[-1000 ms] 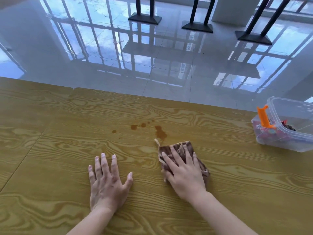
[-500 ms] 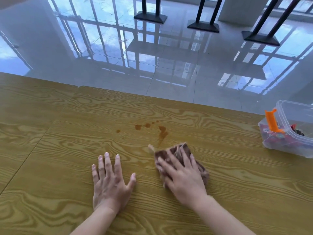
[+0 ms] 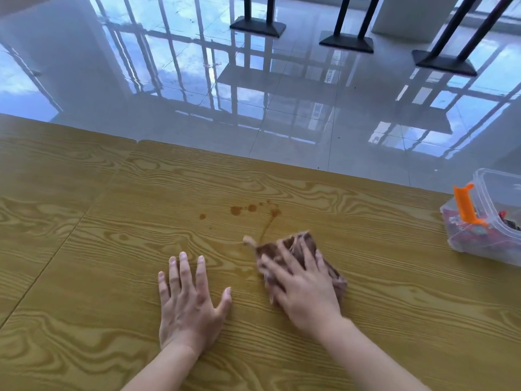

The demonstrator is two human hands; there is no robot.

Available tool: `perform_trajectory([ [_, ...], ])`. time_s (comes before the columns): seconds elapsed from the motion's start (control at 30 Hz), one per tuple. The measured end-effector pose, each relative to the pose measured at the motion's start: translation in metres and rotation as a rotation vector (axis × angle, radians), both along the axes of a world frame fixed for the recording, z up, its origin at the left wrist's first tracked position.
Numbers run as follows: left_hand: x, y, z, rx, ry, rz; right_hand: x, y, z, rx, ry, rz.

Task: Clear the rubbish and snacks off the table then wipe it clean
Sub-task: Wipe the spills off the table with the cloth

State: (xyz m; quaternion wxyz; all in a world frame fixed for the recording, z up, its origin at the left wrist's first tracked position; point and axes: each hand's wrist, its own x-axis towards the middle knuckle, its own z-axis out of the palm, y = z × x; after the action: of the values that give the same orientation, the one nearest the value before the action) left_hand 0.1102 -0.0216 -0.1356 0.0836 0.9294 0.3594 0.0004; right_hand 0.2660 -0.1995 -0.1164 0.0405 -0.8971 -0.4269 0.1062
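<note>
A brown cloth (image 3: 298,245) lies bunched on the wooden table (image 3: 112,249), and my right hand (image 3: 304,286) presses flat on it with straight, spread fingers. Just beyond the cloth are brown liquid stains (image 3: 251,210), several drops and a thin smeared streak running down toward the cloth. My left hand (image 3: 189,300) rests flat on the bare wood to the left, fingers spread, holding nothing.
A clear plastic box (image 3: 490,238) with an orange latch (image 3: 465,204) stands at the right edge, with wrapped snacks inside. A seam joins a second table (image 3: 42,179) on the left. Beyond the far edge is glossy tiled floor with black table bases (image 3: 346,42).
My right hand has drawn the cloth back toward me, off the stains, leaving a thin smear. My left hand has stayed flat in place.
</note>
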Motion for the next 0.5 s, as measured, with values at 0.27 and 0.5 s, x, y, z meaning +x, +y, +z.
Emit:
perform_trajectory([
  [0.27,0.0,0.001,-0.007,0.008,0.003,-0.001,0.042,0.003,0.003,-0.032,-0.019,-0.186],
  [0.5,0.0,0.0,-0.004,0.003,-0.018,-0.004,0.008,0.037,0.003,-0.007,0.013,0.05],
])
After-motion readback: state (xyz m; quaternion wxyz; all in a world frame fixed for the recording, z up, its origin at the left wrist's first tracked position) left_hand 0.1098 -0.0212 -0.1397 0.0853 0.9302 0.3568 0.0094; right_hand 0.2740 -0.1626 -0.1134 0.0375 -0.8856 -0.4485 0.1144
